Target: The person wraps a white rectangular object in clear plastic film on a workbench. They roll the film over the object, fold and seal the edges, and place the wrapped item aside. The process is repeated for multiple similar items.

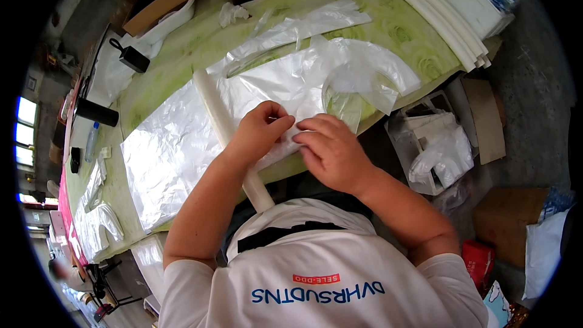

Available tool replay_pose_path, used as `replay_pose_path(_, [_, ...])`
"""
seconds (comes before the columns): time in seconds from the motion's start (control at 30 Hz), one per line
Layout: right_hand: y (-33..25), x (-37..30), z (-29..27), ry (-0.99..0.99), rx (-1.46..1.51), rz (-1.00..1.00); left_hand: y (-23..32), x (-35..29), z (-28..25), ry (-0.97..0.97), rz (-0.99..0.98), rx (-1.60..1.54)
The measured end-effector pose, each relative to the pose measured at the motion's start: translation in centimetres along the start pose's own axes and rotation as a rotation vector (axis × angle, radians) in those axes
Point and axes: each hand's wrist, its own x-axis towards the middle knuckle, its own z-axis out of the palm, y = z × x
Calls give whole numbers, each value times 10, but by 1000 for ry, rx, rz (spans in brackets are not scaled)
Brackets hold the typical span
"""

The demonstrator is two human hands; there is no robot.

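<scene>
Thin clear plastic film point(170, 140), cut in bag-like shapes, lies in layers across the table in front of me. My left hand point(262, 130) is closed at the film's near edge, thumb and forefinger pinched on it. Just right of it, my right hand point(331, 149) has bent fingers that stand apart, with their tips close to the same edge. No object shows between them. Beneath my left forearm a long white roll point(212, 109) runs over the film and reaches back toward my waist. The curved end of a sheet point(388, 67) spreads beyond my right hand.
A green patterned cloth point(182, 54) covers the table. White tubes point(446, 24) lie at the far right. Below the right edge stands a bin point(425, 146) with crumpled plastic, near a cardboard box point(507, 222). A black case point(130, 56) and a bottle point(92, 141) sit at left.
</scene>
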Motion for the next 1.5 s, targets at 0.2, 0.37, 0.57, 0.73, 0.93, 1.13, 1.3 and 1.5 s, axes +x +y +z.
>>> replay_pose_path(0.2, [45, 43, 30, -400, -20, 320, -11, -10, -1, 132, 183, 178])
replay_pose_path(0.37, [92, 67, 33, 118, 419, 900, -7, -20, -7, 149, 186, 98])
replay_pose_path(0.57, [76, 59, 23, 95, 302, 732, 2, -9, -5, 215, 299, 124])
replay_pose_path(0.73, [45, 64, 18, -323, 36, 594, 51, 39, 22, 192, 279, 34])
replay_pose_path(0.93, [89, 61, 11, -168, 150, 652, 44, 59, 5, 278, 33, -297])
replay_pose_path(1.13, [146, 43, -51, 223, 598, 1054, 33, -10, -80, 351, 292, -712])
replay_pose_path(1.3, [155, 19, -87, 514, 829, 1103, -27, -72, -185, 612, 260, -780])
replay_pose_path(1.5, [137, 5, -97, 741, 828, 1048, -101, -117, -251, 947, -163, -169])
